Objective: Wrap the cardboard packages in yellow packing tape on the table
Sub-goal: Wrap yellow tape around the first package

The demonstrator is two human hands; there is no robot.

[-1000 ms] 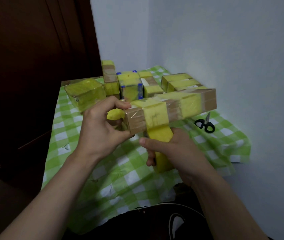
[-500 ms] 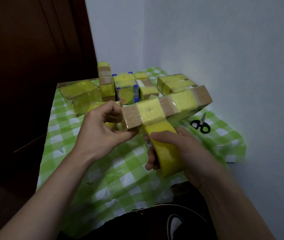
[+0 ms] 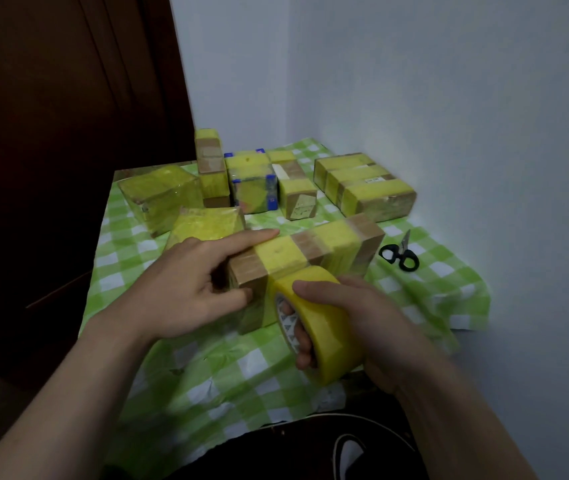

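While the left hand (image 3: 186,289) holds the near end of a long cardboard package (image 3: 307,251), thumb pressed to its front face and index finger laid straight along its top edge, the right hand (image 3: 362,323) grips a roll of yellow packing tape (image 3: 328,334) held tight against the package's front side. The right fingers (image 3: 302,348) curl through the roll's core, and the thumb lies over its outer surface.

The package is at the front middle of the bench (image 3: 207,375), angled away to the right, with two yellow tape bands across brown cardboard. Whether it rests on the bench cannot be told. A green-and-white checked cloth (image 3: 432,299) covers the bench. Black-handled scissors (image 3: 399,256) lie just right of the package's far end. Behind it, several taped packages (image 3: 362,183) cluster near the wall corner.
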